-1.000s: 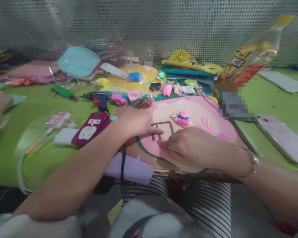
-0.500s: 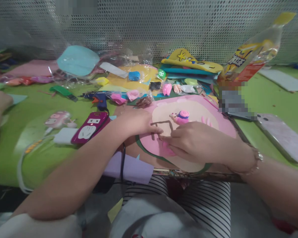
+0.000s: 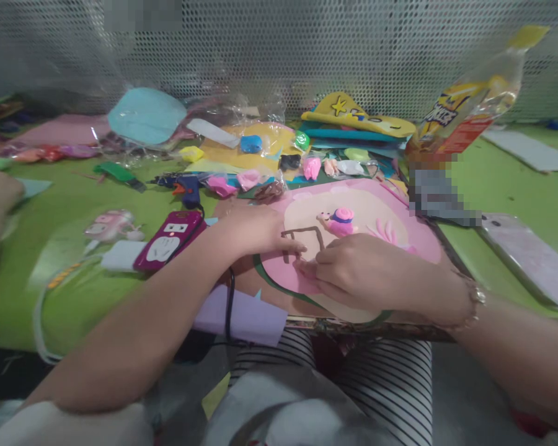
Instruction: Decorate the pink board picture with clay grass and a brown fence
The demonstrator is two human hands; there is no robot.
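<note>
On a pink and cream paper board lies a thin brown frame shape. My left hand rests at its left side, thumb stretched onto the frame's lower part. Close by on the right, my right hand is closed, its thumb and fingertips pinched low at the frame's lower edge; what they hold is too small to make out. A pink clay snail with a blue band sits just above my right hand. Pink petal-like strips lie to the right of the snail.
Behind the board are bagged clay lumps, a blue glue gun and a yellow hat-shaped piece. A purple power strip is left, a bottle and phone right. Another person's hand shows far left.
My right hand has shifted slightly down and its fingers are more closed. More of the pink strips shows behind it. My left hand has stayed in place.
</note>
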